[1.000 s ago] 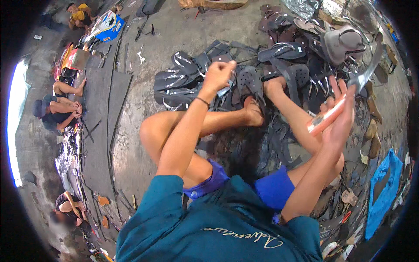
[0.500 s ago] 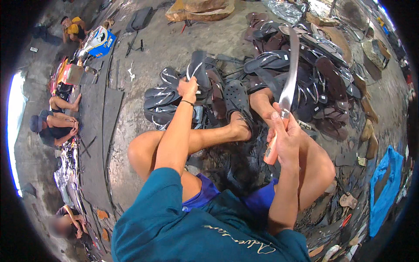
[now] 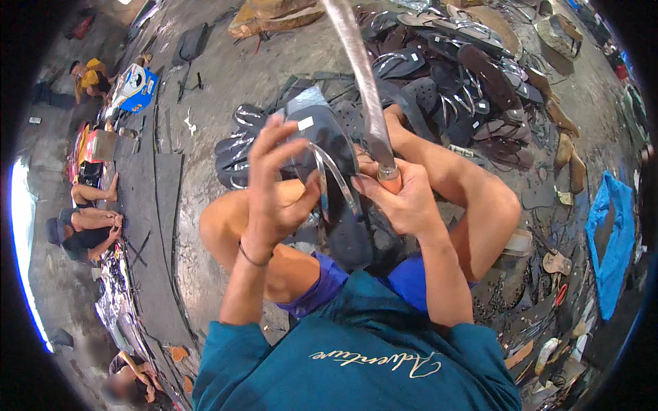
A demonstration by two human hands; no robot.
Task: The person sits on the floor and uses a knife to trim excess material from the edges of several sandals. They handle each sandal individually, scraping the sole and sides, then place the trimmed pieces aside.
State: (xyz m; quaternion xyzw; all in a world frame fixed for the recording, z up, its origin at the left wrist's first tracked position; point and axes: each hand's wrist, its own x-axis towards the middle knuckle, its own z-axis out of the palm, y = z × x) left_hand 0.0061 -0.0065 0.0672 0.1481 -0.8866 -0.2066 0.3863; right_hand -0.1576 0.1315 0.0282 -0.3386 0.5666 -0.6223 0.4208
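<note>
My right hand (image 3: pixel 413 202) is closed round the orange handle of a long, curved knife (image 3: pixel 371 96), its blade pointing up and away. The thumb and a finger of that hand also reach the right edge of a black flip-flop (image 3: pixel 317 130) with shiny silver-trimmed straps and a white sticker. This flip-flop stands tilted in front of my lap. On its left side my left hand (image 3: pixel 271 181) is open, fingers spread and slightly blurred, close to the strap. Several more black flip-flops (image 3: pixel 232 154) lie beyond my left knee.
A big heap of dark flip-flops (image 3: pixel 473 89) spreads at the far right. Wooden blocks (image 3: pixel 274 15) lie at the back, and dark sheets (image 3: pixel 147 219) cover floor to the left. People (image 3: pixel 96 233) sit along the left side. A blue cloth (image 3: pixel 606 246) lies at right.
My left hand has come back from the sandal pile toward my lap, and a flip-flop is now before me. My right hand has moved left with the knife, to the flip-flop's edge.
</note>
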